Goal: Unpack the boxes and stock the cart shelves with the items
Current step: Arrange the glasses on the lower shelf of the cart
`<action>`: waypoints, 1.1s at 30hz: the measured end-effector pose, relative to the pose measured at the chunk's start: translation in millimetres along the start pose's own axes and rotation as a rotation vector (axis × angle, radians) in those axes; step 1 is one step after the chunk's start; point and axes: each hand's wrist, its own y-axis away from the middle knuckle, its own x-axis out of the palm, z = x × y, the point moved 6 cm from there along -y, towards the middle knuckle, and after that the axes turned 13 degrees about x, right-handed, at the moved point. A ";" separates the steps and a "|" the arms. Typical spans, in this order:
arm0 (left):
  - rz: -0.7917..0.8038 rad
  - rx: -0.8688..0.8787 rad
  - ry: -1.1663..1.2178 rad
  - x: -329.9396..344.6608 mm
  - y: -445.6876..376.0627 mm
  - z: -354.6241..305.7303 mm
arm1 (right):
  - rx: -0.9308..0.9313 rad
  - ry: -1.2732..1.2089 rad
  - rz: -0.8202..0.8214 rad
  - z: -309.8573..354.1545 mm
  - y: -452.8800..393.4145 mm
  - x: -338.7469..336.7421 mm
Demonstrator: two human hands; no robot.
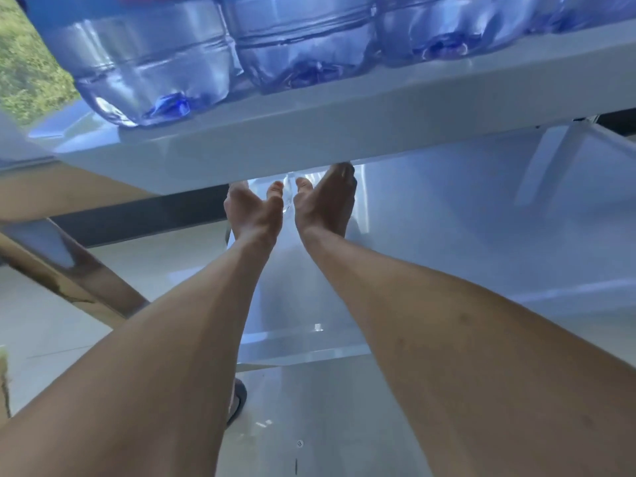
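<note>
I see both hands under the top shelf (309,132) — left hand (253,215) and right hand (325,204) cupping a clear bottle (288,197) (fingers hidden, grip unclear).

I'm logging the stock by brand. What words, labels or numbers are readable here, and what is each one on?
None can be read.
Water bottles on the upper cart shelf: only their clear lower halves show; any labels are cut off at the frame's top.
Clear item between the left hand and right hand under that shelf: mostly hidden, no print visible.
Small mark on the floor: too small to read.
</note>
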 end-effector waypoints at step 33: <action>0.221 0.013 -0.385 -40.5 59.5 -23.1 | -0.084 0.472 0.134 -9.5 34.7 -35.8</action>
